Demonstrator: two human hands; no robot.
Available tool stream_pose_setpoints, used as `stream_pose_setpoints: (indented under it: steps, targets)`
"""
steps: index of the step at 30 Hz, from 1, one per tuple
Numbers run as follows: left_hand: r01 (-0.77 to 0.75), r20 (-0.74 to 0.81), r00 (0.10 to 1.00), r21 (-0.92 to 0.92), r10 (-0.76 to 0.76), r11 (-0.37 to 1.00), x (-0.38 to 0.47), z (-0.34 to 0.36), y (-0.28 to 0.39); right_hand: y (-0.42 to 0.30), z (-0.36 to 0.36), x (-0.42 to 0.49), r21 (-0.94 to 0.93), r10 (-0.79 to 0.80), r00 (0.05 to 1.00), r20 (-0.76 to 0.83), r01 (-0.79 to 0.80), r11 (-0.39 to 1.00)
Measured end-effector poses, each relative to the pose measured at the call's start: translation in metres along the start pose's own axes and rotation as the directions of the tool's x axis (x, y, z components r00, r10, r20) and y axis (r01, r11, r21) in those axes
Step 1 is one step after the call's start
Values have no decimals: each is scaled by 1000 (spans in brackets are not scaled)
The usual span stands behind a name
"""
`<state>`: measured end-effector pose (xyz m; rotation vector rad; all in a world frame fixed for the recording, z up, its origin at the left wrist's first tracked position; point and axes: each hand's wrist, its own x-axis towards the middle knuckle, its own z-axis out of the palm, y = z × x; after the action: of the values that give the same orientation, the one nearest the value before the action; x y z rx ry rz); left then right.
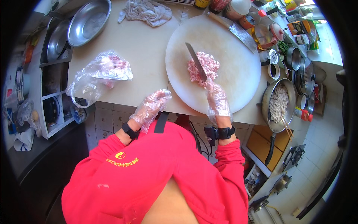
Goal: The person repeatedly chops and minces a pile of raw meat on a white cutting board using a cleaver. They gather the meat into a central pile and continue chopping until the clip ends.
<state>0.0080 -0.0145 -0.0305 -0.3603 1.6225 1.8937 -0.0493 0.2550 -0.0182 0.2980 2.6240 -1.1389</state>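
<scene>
My right hand [217,99], in a clear plastic glove, grips a knife [196,60] whose blade is seen nearly edge-on, with its handle hidden in my fist. The blade crosses over a patch of chopped pink meat [208,65]; whether it touches the meat I cannot tell. Under the meat is a large round white cutting board [237,84]. My left hand [152,103], gloved likewise, is at the counter's front edge, left of the board. It holds nothing, with its fingers loosely bent. Further left lies a clear plastic bag [107,70] with pink meat inside.
A cleaver [242,36] lies on the board's far right rim. Right of the board sits a frying pan [265,112] of pale crumbled food with chopsticks [286,127]. Bottles and a glass oil pot [261,35] crowd the back right. A steel basin [89,23] and cloth [146,12] lie at back left.
</scene>
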Motion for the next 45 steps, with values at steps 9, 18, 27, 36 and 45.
stream_pose_setpoints:
  steps: [9, 18, 27, 36, 45]
  targets:
    - [-2, -22, 1000, -50, 1, 999, -3, -1, 5, 31, 9, 9, 138, -44, 999, 19, 41, 990]
    - [-10, -39, 999, -135, 5, 991, -1, 0, 5, 26, 1, -14, 376, 116, 987, -112, -66, 924]
    - [-18, -49, 999, -44, 16, 999, 4, 2, 5, 33, 3, -6, 413, 201, 977, -70, -155, 897]
    - [53, -31, 998, -47, -55, 997, 7, 3, 4, 23, 12, -11, 296, 68, 979, -193, -8, 955]
    - [10, -31, 999, -62, -12, 998, 6, 4, 6, 8, 8, -5, 181, 68, 994, -82, -52, 982]
